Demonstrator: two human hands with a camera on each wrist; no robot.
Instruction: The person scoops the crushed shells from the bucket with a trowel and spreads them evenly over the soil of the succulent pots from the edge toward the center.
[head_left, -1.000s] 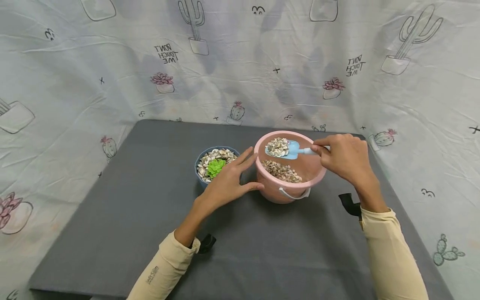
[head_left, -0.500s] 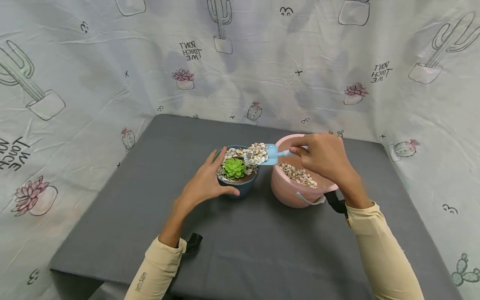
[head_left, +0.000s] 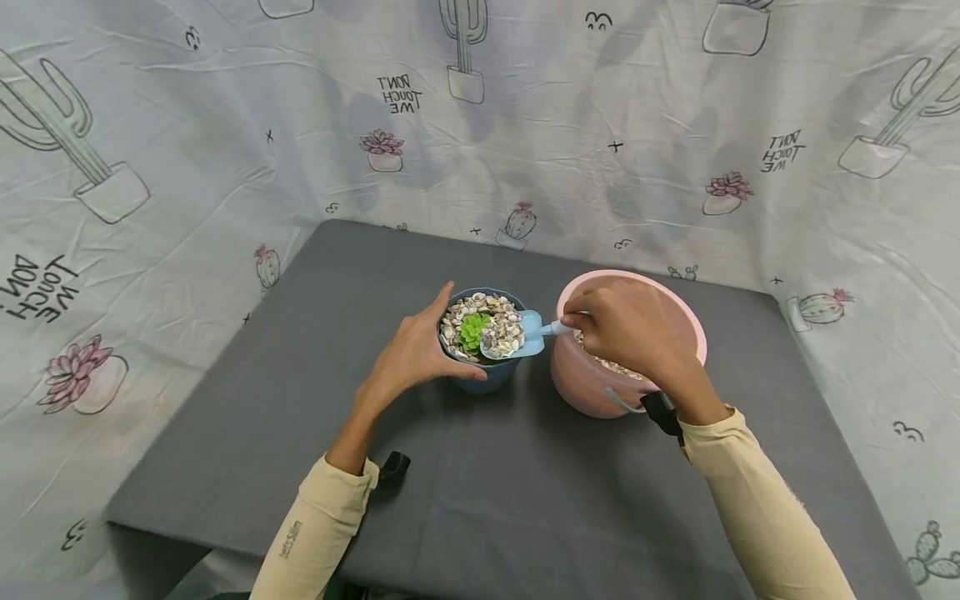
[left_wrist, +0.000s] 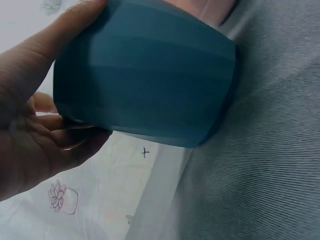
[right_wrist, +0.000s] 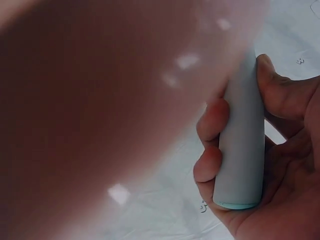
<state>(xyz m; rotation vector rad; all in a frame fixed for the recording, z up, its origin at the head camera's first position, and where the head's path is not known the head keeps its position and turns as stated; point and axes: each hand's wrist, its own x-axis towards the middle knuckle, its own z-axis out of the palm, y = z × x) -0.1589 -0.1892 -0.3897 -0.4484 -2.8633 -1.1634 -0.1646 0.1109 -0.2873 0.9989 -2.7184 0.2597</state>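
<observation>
A blue plant pot (head_left: 480,382) stands on the table with a green succulent (head_left: 473,332) among small pebbles or shells. My left hand (head_left: 414,350) holds the pot near its rim, thumb on the near side and fingers on the far side. In the left wrist view the pot's faceted wall (left_wrist: 150,75) fills the middle. My right hand (head_left: 626,325) grips the handle (right_wrist: 241,150) of a light-blue hand trowel (head_left: 532,333). The trowel's blade, loaded with pebbles (head_left: 502,335), is over the right part of the pot.
Right of the pot stands a pink bucket (head_left: 588,392) with a white handle, partly hidden under my right hand; pebbles show inside. Its blurred wall (right_wrist: 100,115) fills much of the right wrist view. A grey cloth (head_left: 480,500) covers the table; a printed curtain hangs behind.
The loaded trowel has moved left from over the bucket to over the pot and lowered. My left hand has shifted from beside the bucket to the pot's left side.
</observation>
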